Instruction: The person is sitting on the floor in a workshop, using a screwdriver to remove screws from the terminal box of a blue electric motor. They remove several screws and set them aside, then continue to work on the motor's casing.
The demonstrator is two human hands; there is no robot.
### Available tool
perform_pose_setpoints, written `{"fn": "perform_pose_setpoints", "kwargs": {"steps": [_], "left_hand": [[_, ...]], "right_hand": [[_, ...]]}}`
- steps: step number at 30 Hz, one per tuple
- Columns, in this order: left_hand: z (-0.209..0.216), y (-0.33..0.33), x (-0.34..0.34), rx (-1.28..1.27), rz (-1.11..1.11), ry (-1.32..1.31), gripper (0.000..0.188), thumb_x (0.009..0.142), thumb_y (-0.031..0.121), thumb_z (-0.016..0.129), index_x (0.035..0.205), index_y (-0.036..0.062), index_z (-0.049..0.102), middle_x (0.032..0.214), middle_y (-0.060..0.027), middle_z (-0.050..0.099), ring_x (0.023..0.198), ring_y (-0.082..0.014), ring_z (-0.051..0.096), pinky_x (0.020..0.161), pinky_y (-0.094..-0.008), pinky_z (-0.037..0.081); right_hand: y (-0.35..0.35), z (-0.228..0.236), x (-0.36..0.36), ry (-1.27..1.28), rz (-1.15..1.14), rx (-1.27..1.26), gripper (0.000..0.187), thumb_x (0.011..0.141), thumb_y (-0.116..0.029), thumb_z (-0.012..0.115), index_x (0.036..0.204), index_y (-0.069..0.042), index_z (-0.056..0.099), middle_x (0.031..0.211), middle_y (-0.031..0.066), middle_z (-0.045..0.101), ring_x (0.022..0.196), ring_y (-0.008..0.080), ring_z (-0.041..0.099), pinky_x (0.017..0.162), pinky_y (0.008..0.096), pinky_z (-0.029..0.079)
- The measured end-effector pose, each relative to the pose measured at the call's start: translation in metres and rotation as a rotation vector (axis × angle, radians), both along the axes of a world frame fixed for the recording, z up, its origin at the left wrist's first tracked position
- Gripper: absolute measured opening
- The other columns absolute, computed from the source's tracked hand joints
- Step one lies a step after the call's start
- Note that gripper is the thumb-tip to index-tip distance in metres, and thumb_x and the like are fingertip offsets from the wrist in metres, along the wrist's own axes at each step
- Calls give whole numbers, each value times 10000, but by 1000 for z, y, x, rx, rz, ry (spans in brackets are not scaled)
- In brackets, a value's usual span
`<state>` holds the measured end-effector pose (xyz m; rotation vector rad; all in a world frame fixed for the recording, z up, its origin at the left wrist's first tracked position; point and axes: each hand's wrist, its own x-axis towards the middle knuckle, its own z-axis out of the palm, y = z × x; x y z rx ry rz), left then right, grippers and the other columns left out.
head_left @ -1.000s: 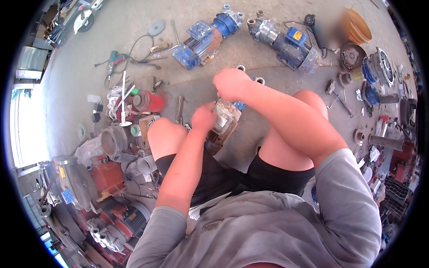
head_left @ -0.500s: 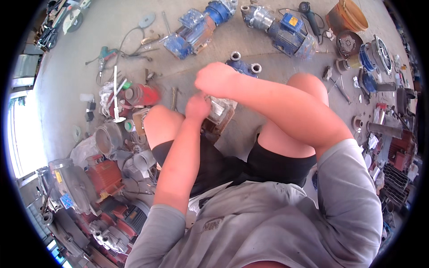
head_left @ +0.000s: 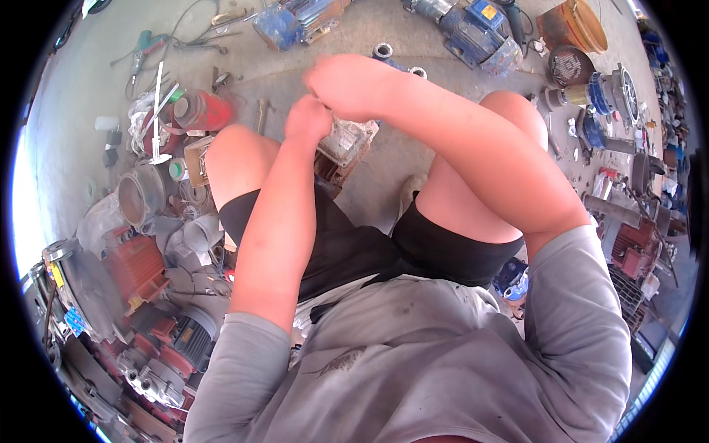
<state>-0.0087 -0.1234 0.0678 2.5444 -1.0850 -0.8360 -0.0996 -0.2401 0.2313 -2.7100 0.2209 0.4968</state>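
Between my knees stands a grimy metal machine part with a square, pale-edged box (head_left: 346,142) on its top. My left hand (head_left: 309,119) is closed beside the far left corner of this box. Just beyond it my right hand (head_left: 346,87) is closed too, its knuckles blurred and close against the left hand. Whatever the fingers hold is hidden by the hands themselves. A blue pump part with two round ports (head_left: 382,52) lies partly behind my right forearm.
On the left lie a wrench (head_left: 261,117), a red motor part (head_left: 210,111), a white caliper (head_left: 157,118) and a corded power tool (head_left: 140,55). Blue motors (head_left: 478,40) stand at the far side, near an orange bucket (head_left: 569,28). Machine parts crowd both sides.
The whole view has shifted, so the floor things sit higher and further left. Both hands stay closed and close together, now a little further beyond the box.
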Motion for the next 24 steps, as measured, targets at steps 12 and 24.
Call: {"fn": "perform_pose_setpoints", "kwargs": {"steps": [12,24], "left_hand": [[9,-5,3,-159,-31,50,504,997,396,456,1224,18,700,1211,-250,697,1174,-422,649,976,-500,523],[56,-3,5,-454,47,287,272,842,258,797,952,17,737,897,-170,743,846,-320,710,788,-400,546]], "right_hand": [[20,13,3,12,-227,-167,377,1076,-360,478,1127,-48,684,1009,160,760,893,314,756,727,468,605],[0,16,-21,-351,-207,-42,300,961,-298,617,1204,-135,681,1075,161,730,1013,345,699,874,459,554]]}}
